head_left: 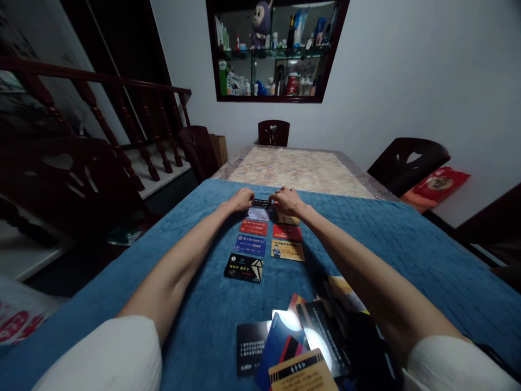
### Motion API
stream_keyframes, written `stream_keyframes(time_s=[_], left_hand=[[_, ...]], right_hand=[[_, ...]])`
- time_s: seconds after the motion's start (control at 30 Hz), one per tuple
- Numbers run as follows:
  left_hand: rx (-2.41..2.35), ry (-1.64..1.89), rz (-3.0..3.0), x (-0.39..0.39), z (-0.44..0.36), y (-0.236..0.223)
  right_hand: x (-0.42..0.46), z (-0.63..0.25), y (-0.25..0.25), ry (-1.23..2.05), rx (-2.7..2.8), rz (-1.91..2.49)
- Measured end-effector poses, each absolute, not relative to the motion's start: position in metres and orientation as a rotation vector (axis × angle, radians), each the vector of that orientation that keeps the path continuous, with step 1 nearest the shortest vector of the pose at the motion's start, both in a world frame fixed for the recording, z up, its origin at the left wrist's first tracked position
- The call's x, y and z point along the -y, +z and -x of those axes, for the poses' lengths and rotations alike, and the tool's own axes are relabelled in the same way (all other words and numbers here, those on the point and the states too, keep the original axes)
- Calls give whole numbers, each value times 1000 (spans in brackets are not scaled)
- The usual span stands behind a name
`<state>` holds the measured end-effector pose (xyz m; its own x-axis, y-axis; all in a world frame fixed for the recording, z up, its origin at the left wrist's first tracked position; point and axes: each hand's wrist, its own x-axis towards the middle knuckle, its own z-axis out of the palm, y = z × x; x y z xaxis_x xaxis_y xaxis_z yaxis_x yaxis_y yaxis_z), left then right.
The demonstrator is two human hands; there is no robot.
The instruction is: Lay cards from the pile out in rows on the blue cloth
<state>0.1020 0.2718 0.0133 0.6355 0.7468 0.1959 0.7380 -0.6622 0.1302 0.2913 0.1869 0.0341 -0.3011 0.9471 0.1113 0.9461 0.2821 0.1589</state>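
Observation:
At the far end of two columns of cards, a black card point(261, 203) with pale print lies between my hands. My left hand point(242, 200) is closed at its left end, and the fingers of my right hand point(287, 201) are pinched at its right end. Nearer in the left column are a silvery card point(258, 214), a red card point(254, 227), a blue card point(249, 245) and a black VIP card point(244, 268). The right column shows a gold card point(287, 220) partly under my right hand, a red card point(287, 233) and a yellow VIP card point(288, 251).
A loose pile of overlapping cards, with a gold card point(303, 374) in front, lies close to me beside a dark object point(362, 336). A blue cloth point(179, 304) covers the near table; a patterned tabletop point(297, 168) extends beyond. Chairs point(274, 133) stand around it.

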Motion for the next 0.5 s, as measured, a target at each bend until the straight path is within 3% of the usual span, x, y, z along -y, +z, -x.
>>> stream_keyframes(time_s=[0.5], left_hand=[[-1031,682,-2877,-184,-98,27]], right_hand=[[-101,-304,44,428,-2605,-1855]])
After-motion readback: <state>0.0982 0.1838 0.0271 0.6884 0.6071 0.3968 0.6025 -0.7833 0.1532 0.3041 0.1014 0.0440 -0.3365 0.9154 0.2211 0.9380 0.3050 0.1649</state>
